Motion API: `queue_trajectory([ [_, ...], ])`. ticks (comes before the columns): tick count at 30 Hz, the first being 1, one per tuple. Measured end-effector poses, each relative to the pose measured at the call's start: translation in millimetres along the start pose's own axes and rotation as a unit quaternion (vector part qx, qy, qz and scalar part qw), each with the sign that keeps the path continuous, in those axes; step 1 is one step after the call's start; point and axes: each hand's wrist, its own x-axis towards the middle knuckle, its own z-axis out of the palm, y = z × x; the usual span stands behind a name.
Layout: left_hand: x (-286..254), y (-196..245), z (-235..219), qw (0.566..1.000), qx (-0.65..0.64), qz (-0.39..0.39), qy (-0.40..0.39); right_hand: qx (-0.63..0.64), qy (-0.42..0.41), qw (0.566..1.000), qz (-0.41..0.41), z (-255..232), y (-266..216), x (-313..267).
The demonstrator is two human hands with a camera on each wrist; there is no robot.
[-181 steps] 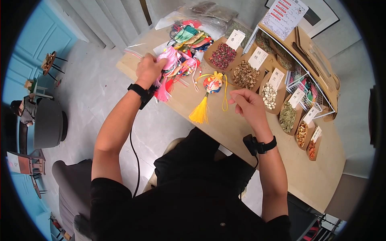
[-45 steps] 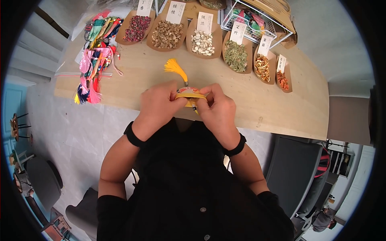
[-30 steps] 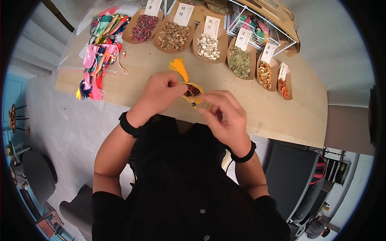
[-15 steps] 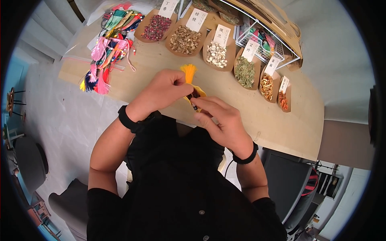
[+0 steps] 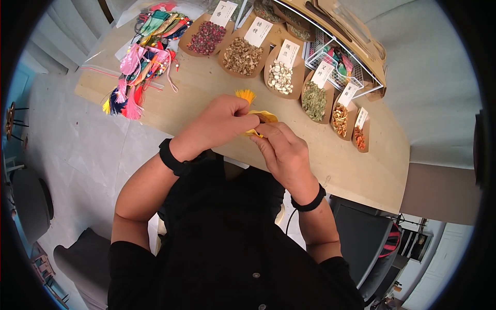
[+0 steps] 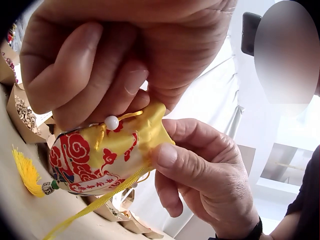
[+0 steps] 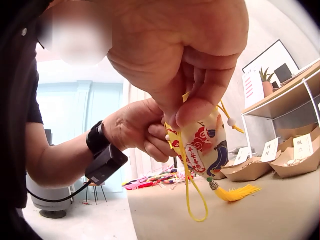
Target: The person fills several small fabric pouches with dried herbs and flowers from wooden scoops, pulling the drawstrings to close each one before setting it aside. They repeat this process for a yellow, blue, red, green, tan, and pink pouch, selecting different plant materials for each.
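Between my hands is a small drawstring sachet [image 6: 110, 157], yellow and cream with red cloud patterns, held just above the table's near edge. My left hand [image 5: 219, 125] grips one side of its mouth, its fingers curled in. On the other side my right hand [image 5: 288, 153] pinches the yellow rim [image 6: 161, 131] between thumb and fingers. A yellow tassel [image 7: 239, 193] hangs from the sachet's bottom under a green bead, and a yellow cord loop [image 7: 200, 210] dangles beside it. White beads [image 6: 111, 122] sit on the drawstring. The sachet's inside is mostly hidden by my fingers.
Paper trays of dried herbs with name cards, such as rosebuds [image 5: 206, 39], brown chips [image 5: 243, 56] and green leaves [image 5: 314, 102], line the table's far side. A pile of tasselled sachets [image 5: 147, 62] lies left. Behind the trays stands a white wire rack [image 5: 338, 62].
Six seconds ago the sachet lay on the table and my left hand was at the pile. Since then both hands took it up. A second ago dark red contents showed; now my right fingers pinch the rim.
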Motion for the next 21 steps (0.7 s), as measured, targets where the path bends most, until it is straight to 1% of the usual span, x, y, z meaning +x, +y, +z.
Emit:
queue_trajectory([
  [3,-0.3,5.4,-5.1,1.0,0.001,0.002,-0.017,-0.017,-0.007,1.0,0.014,-0.2,-1.4,4.5],
  [4,-0.9,5.5,-7.2,1.0,-0.012,0.002,-0.004,-0.021,-0.008,1.0,0.02,0.3,-1.9,6.9],
  [6,-3.8,3.3,-10.3,0.999,-0.037,0.001,0.019,-0.016,0.021,0.999,0.037,1.2,-2.4,12.0],
  [7,-5.0,-1.3,-12.0,0.995,0.021,0.074,0.067,-0.013,0.036,0.998,0.045,1.5,-2.5,15.5],
  [8,-6.7,-9.7,-13.2,0.979,0.08,0.146,0.114,0.013,0.036,0.997,0.066,0.5,-3.0,19.4],
  [9,-8.9,-17.9,-13.2,0.954,0.137,0.215,0.161,0.04,0.034,0.995,0.088,-2.1,-4.3,22.9],
  [10,-9.8,-24.3,-13.1,0.961,0.126,0.201,0.138,0.067,0.03,0.991,0.108,-3.5,-5.8,27.1],
  [11,-10.3,-28.6,-13.6,0.968,0.115,0.189,0.117,0.085,0.021,0.99,0.107,-3.3,-7.0,32.3],
  [13,-15.0,-29.5,-13.6,0.986,-0.011,0.15,0.075,0.121,0.001,0.987,0.107,-2.3,-9.8,43.6],
  [14,-16.9,-23.9,-10.8,0.983,-0.125,0.124,0.052,0.122,-0.002,0.987,0.102,-1.1,-12.4,50.0],
  [15,-18.0,-20.1,-11.4,0.966,-0.237,0.097,0.028,0.123,-0.004,0.988,0.097,0.9,-15.4,56.9],
  [18,-12.4,-28.7,-23.3,0.966,-0.245,0.079,0.035,0.144,-0.001,0.985,0.092,14.2,-14.9,75.9],
  [21,-16.1,-24.1,-43.1,0.975,-0.209,0.021,0.069,0.192,0.006,0.975,0.113,36.4,-4.7,101.8],
])
